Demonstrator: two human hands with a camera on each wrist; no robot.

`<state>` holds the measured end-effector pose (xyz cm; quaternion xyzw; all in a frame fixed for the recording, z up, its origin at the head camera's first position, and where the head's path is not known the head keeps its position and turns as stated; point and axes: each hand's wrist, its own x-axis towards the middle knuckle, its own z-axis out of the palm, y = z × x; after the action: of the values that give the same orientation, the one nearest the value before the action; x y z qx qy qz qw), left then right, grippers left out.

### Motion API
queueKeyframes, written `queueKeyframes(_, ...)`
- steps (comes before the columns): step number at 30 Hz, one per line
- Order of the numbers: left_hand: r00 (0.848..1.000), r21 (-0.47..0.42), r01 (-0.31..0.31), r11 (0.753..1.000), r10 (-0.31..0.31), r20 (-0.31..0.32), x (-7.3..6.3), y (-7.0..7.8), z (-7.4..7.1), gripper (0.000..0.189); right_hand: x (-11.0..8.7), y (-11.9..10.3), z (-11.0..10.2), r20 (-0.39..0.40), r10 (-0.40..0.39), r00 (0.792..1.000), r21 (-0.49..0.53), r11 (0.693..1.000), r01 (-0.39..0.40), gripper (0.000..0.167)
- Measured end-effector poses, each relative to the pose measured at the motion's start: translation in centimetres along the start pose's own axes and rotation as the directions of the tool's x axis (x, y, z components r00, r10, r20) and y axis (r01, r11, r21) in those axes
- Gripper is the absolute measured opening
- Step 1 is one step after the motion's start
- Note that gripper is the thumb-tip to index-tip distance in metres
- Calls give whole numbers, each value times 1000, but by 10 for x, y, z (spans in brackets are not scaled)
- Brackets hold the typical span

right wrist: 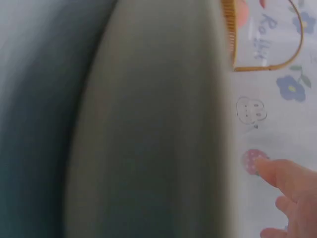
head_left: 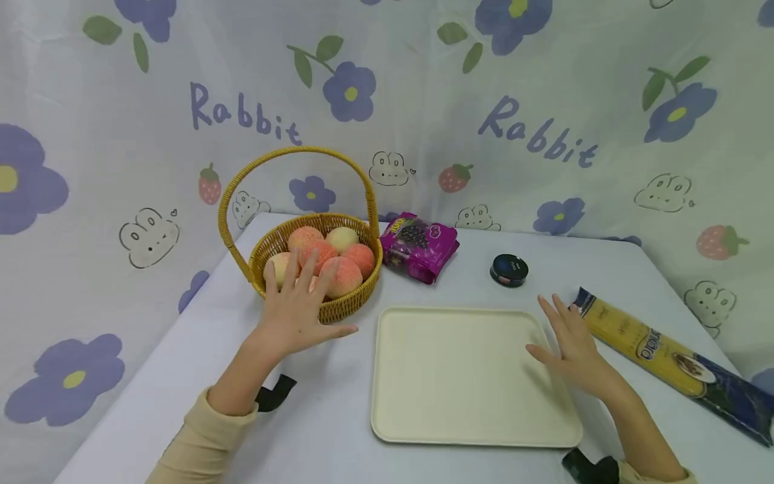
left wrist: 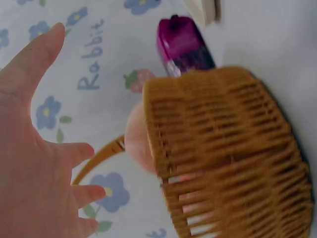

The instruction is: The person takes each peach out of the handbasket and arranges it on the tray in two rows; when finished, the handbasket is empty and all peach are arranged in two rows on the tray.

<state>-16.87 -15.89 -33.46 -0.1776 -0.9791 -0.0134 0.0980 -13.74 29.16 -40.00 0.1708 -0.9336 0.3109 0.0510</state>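
My left hand [head_left: 294, 314] hovers at the near side of a wicker basket [head_left: 346, 308], its fingers spread in front of several peaches [head_left: 343, 277]. In the left wrist view the palm [left wrist: 29, 163] faces the basket wall [left wrist: 218, 134] with a gap between. Over the right edge of a cream tray [head_left: 465, 376] hangs my right hand [head_left: 574, 349], fingers extended and holding nothing. Just beyond its fingertips lies a yellow and blue pasta packet [head_left: 659, 346]. In the right wrist view the blurred tray [right wrist: 153, 124] covers much of the frame, with the right fingers [right wrist: 285, 174] at the edge.
Behind the tray sit a purple grape-printed bag [head_left: 420, 247], touching or close to the basket, and a small round black tin [head_left: 509, 270]. The basket's tall handle [head_left: 296, 149] arches upward. A patterned curtain [head_left: 411, 87] hangs behind the white table [head_left: 326, 417].
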Motion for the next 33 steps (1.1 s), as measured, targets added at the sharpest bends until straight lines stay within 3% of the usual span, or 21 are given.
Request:
queueKeyframes(3, 1000, -36, 13, 999, -13, 0, 1, -8, -3, 107, 2, 13, 5, 99, 11, 995, 167, 986, -28, 80)
queueKeyframes(7, 1000, -59, -27, 998, 28, 11, 5, -12, -1, 103, 4, 24, 9, 177, 27, 984, 327, 941, -85, 75)
queueKeyframes(11, 996, -134, -83, 988, 87, 24, 16, -18, 5, 98, 4, 29, 13, 192, 48, 980, 353, 929, -115, 73)
queueKeyframes(15, 990, -264, -130, 956, 138, 11, 32, -31, 14, 92, 3, 32, 17, 171, 78, 982, 390, 910, -140, 71)
queueKeyframes(17, 988, -319, -141, 937, 155, 19, 39, -38, 18, 89, 2, 34, 21, 150, 80, 985, 380, 916, -132, 71)
queueKeyframes(21, 984, -407, -151, 901, 177, 24, 49, -49, 22, 85, 1, 35, 31, 88, 37, 995, 268, 961, -60, 70)
queueKeyframes(24, 979, -443, -194, 875, 203, -29, 55, -56, 26, 78, 1, 35, 37, 35, -26, 999, 160, 987, 20, 67)
queueKeyframes(28, 961, -468, -277, 839, 252, -116, 61, -61, 30, 72, 0, 36, 42, 7, -85, 996, 67, 994, 85, 65)
queueKeyframes(33, 959, -498, -275, 822, 268, -87, 61, -64, 34, 70, 0, 36, 46, 27, -77, 997, 43, 996, 76, 66)
